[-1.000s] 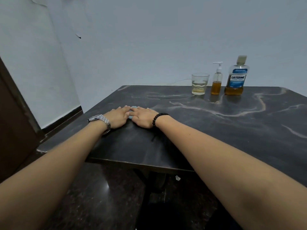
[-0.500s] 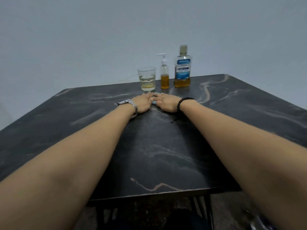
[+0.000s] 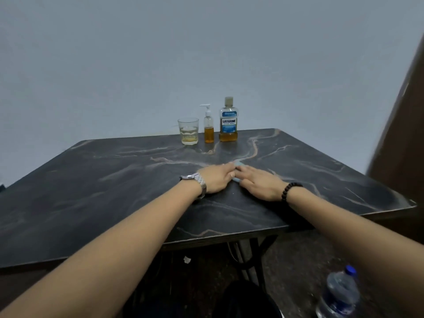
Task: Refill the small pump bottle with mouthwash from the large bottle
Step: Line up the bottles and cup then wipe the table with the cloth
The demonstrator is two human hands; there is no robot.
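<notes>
At the table's (image 3: pixel 91 180) far edge the glass (image 3: pixel 188 131), small pump bottle (image 3: pixel 209 127) and Listerine bottle (image 3: pixel 228 121) stand untouched, while nearer, left hand (image 3: pixel 215 179) and right hand (image 3: pixel 258 183) remain flat, fingers straight, fingertips touching, so refilling hasn't begun.

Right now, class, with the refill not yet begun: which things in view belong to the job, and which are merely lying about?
Belong to the job:
small pump bottle, part full of amber liquid
large mouthwash bottle, cap on
left hand and right hand, flat on the table

Lying about:
glass holding a little pale liquid
water bottle below the table
</notes>
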